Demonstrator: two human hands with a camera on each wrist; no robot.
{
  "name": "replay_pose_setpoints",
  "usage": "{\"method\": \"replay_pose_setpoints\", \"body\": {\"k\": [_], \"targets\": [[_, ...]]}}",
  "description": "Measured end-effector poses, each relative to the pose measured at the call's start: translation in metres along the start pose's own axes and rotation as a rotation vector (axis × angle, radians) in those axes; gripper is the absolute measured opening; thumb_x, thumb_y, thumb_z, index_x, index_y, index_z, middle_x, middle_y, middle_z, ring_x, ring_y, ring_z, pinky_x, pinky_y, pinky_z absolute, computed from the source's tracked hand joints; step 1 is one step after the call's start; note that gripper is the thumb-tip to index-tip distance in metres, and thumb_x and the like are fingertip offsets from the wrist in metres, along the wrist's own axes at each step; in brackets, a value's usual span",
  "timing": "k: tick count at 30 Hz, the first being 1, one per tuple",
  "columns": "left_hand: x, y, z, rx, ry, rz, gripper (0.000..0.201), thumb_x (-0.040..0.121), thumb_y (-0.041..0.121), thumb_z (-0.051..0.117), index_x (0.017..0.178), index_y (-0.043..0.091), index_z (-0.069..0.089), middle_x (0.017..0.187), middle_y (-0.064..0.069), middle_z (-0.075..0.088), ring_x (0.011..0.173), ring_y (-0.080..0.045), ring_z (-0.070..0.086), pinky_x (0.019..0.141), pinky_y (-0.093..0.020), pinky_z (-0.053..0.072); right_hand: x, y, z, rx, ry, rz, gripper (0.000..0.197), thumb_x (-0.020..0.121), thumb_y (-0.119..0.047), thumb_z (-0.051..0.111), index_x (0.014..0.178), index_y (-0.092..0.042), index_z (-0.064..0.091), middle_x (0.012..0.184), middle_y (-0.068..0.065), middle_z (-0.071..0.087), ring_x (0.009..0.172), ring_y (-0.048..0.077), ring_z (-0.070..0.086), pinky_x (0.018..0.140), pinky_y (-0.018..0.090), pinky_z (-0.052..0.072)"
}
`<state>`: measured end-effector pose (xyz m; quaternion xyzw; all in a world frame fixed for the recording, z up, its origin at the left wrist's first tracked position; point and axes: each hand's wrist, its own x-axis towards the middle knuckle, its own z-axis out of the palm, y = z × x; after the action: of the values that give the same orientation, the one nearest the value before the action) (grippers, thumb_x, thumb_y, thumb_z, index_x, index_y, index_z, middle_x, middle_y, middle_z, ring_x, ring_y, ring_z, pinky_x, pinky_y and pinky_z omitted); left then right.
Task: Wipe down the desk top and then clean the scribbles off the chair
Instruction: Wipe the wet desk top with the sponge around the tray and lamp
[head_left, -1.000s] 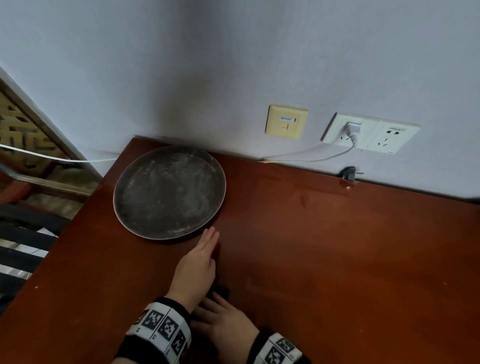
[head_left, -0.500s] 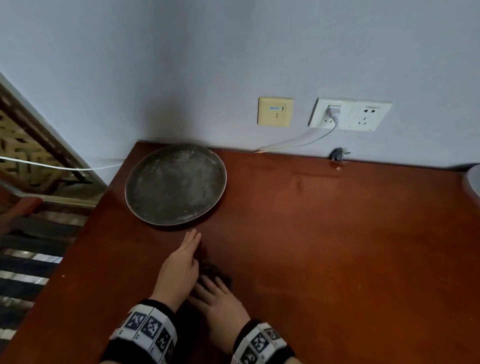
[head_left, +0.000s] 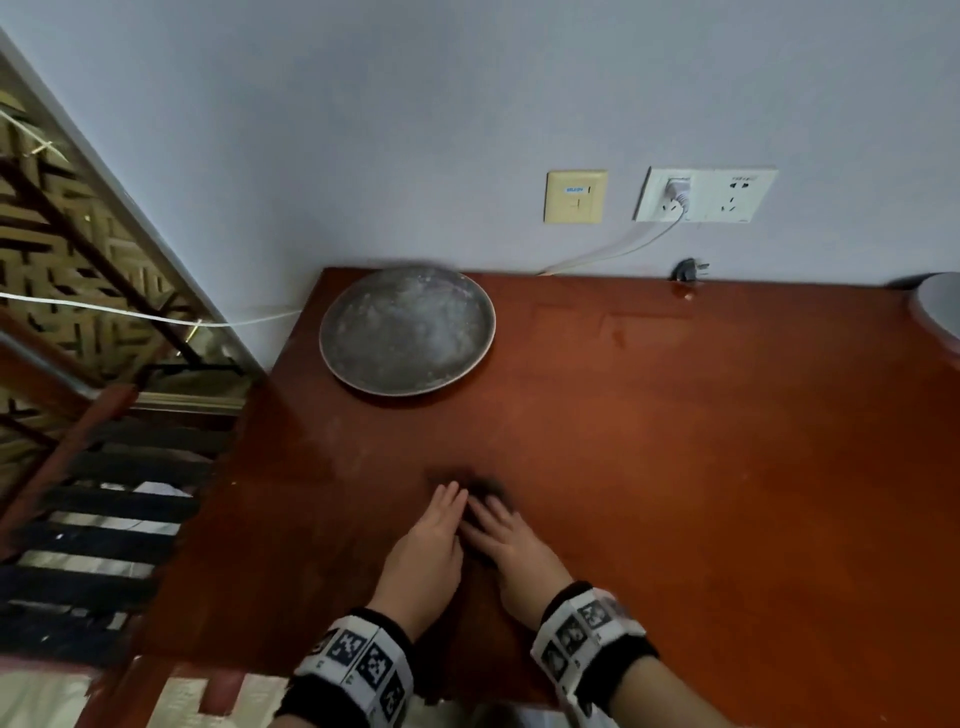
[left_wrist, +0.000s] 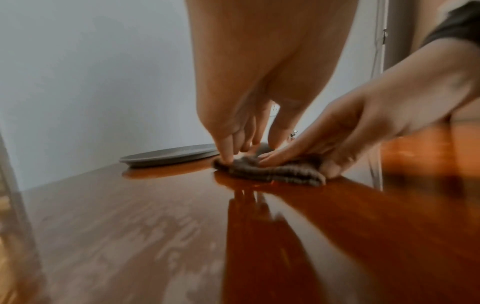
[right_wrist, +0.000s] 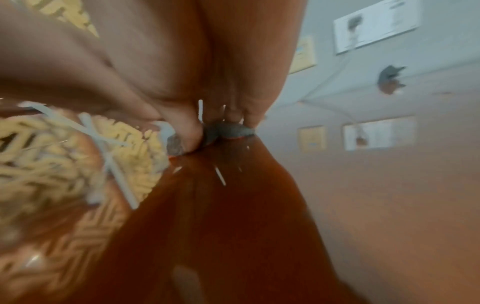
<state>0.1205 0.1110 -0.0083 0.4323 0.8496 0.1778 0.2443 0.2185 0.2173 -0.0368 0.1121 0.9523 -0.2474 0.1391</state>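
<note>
On the glossy red-brown desk top (head_left: 675, 441) lies a small dark grey cloth (head_left: 485, 488), bunched up. Both hands lie side by side on it near the front middle. My left hand (head_left: 436, 525) presses its straight fingers on the cloth's left end (left_wrist: 223, 162). My right hand (head_left: 501, 530) lies flat over the right part of the cloth (left_wrist: 275, 170), fingers stretched out. The right wrist view is blurred and shows only a sliver of cloth (right_wrist: 228, 129) under the fingertips. No chair scribbles are in view.
A round grey metal plate (head_left: 405, 332) sits at the desk's back left corner. Wall sockets (head_left: 706, 195) with a white cable and a loose black plug (head_left: 688, 270) are behind the desk. A pale round object (head_left: 940, 306) shows at the right edge. Slatted wooden furniture (head_left: 104, 519) stands left.
Both hands have slid with the cloth away from the plate toward the desk's front. The right hand has come up level with the left.
</note>
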Motion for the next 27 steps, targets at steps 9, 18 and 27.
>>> {"method": "replay_pose_setpoints", "body": {"k": [9, 18, 27], "targets": [[-0.020, -0.028, 0.013, 0.295, -0.141, 0.081, 0.053, 0.104, 0.026, 0.017, 0.150, 0.019, -0.009, 0.157, 0.002, -0.017, 0.145, -0.012, -0.014, 0.118, -0.023, 0.001, -0.027, -0.035, 0.007, 0.123, 0.012, -0.021, 0.061, 0.094, 0.000, 0.037, 0.147, -0.026, 0.025, 0.157, -0.007, -0.005, 0.137, 0.002, -0.019, 0.116, 0.025, 0.005], [-0.004, -0.082, -0.018, 0.349, -0.155, 0.136, 0.064, 0.101, 0.014, 0.030, 0.148, 0.019, -0.014, 0.155, 0.004, -0.021, 0.144, -0.012, -0.015, 0.118, -0.024, 0.000, 0.022, -0.083, 0.017, 0.132, -0.003, 0.077, 0.069, 0.092, 0.008, 0.035, 0.150, -0.021, 0.012, 0.151, -0.008, -0.020, 0.131, 0.005, -0.028, 0.116, 0.025, 0.012], [-0.016, -0.214, -0.088, 0.282, 0.004, 0.143, 0.067, 0.096, 0.006, 0.033, 0.137, 0.020, -0.018, 0.147, 0.004, -0.022, 0.142, -0.014, -0.013, 0.112, -0.022, -0.006, 0.130, -0.178, 0.035, 0.088, -0.062, 0.005, 0.070, 0.091, 0.002, 0.038, 0.151, -0.016, 0.005, 0.156, 0.003, -0.014, 0.136, 0.012, -0.024, 0.118, 0.032, -0.003]]}}
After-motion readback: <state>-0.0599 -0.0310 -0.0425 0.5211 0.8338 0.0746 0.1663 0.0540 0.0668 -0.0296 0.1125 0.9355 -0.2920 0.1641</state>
